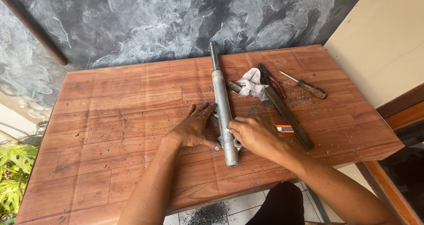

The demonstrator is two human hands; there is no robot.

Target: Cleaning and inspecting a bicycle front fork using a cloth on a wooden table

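The long grey metal tube (222,104) is lying on the table (110,119) with its long axis running away from the person, between both hands, the right hand (254,134) closing its grip on the scuffed thick near end while the left hand (194,128) is resting open and flat just beside it

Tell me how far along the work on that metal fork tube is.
Metal shavings scattered over the wooden table suggest filing has already happened. In hand: the left hand lies flat beside the fork tube, and the right hand grips its lower end. The file, pliers and screwdriver lie unused.
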